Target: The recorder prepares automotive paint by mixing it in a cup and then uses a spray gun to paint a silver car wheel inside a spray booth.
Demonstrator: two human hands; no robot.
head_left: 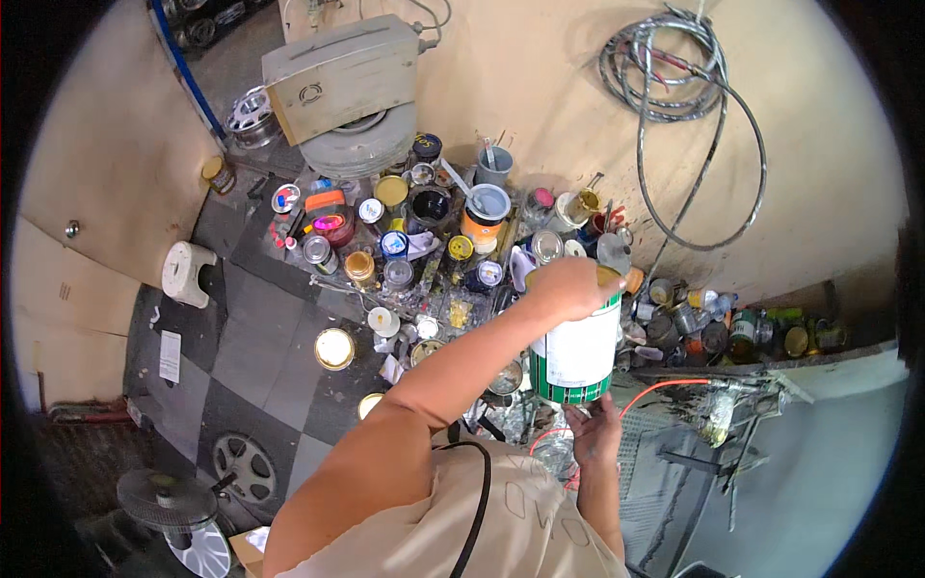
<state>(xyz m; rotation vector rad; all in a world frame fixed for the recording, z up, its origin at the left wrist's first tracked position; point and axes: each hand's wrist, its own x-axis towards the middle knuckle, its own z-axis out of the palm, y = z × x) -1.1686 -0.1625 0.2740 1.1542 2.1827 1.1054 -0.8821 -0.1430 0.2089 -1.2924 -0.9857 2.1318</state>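
Paint can [576, 352], white w/ green band, held upright in front of person, above cluttered floor. Left hand [568, 287] clamped over can's top rim; right hand [594, 431] cupped under its base, fingers wrapped up the side. Behind it: dense spread of small tins [414, 241] & jars on checkered floor [260, 328]. Coiled cable [665, 72] hangs on wall upper right. White stool [188, 273] at left, well apart. Fan [169, 501] lower left.

Paint workshop (cluttered paint cans [453, 241])
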